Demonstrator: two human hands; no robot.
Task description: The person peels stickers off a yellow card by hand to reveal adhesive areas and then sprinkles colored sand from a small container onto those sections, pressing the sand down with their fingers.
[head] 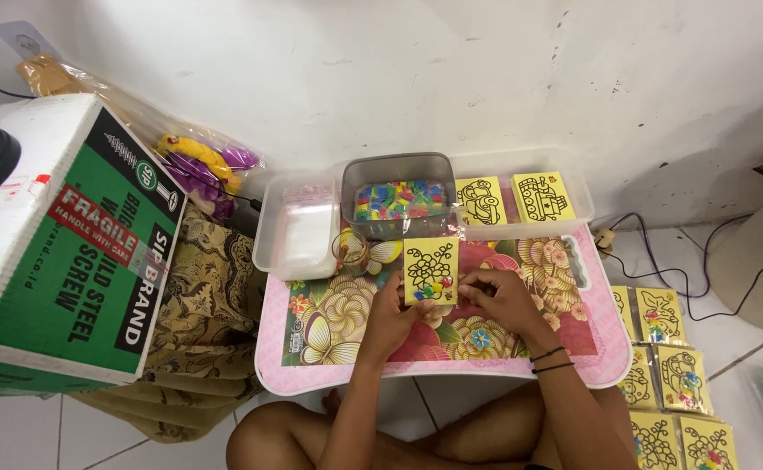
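Note:
A yellow card [431,265] with a black outline drawing of flowers stands tilted over the middle of a small pink table [451,374] with a flower print top. My left hand [388,318] grips the card's lower left edge. My right hand [499,298] pinches its lower right edge, where a few small coloured pieces lie on the card. A grey tub [397,178] of small coloured pieces stands just behind the card.
A clear tray [299,228] with plastic bags sits back left. A long clear tray [529,165] holds two more yellow cards [540,197]. Several bagged yellow cards [670,374] lie on the floor at right. A big cardboard box [59,244] stands left on patterned cloth [211,287]. Cables [695,261] run along the floor.

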